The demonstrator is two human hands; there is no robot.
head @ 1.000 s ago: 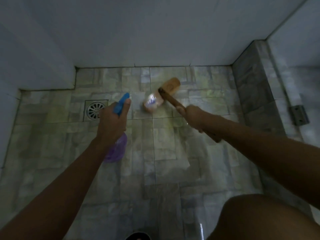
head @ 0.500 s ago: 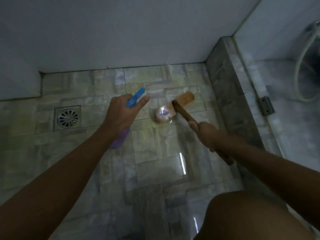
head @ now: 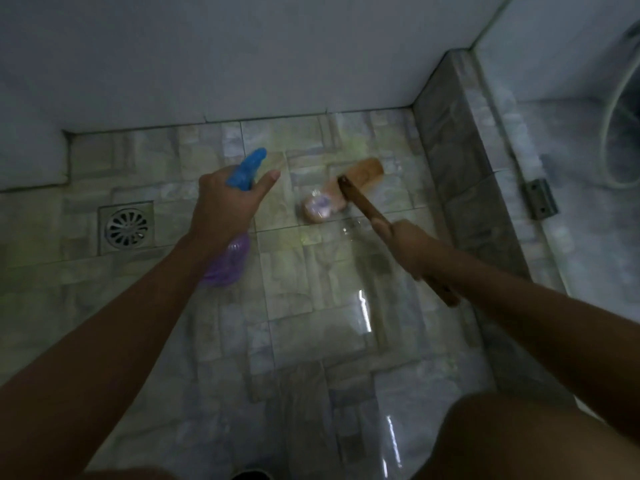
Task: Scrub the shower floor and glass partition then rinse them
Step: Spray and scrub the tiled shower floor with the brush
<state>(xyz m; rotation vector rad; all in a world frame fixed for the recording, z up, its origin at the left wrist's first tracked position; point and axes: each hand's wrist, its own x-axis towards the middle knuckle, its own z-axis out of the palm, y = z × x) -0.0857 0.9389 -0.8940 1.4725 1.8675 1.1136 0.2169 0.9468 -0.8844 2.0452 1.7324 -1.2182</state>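
My left hand (head: 227,209) grips a spray bottle with a blue nozzle (head: 247,169) and a purple body (head: 227,265), held over the wet tiled shower floor (head: 311,289). My right hand (head: 403,242) grips the wooden handle (head: 360,200) of a scrub brush. The tan brush head (head: 363,173) rests on the floor near the back wall, with a patch of pale foam (head: 317,209) beside it. The glass partition (head: 571,133) rises from the kerb on the right.
A round metal drain (head: 126,226) sits in the floor at the left. A raised grey stone kerb (head: 460,161) bounds the floor on the right, with a metal hinge (head: 538,199) beyond it. White walls close the back and left. My knee (head: 519,441) fills the lower right.
The view has swung to the right, so the drain sits further left. The brush head has shifted slightly toward the kerb. Both hands keep their grips.
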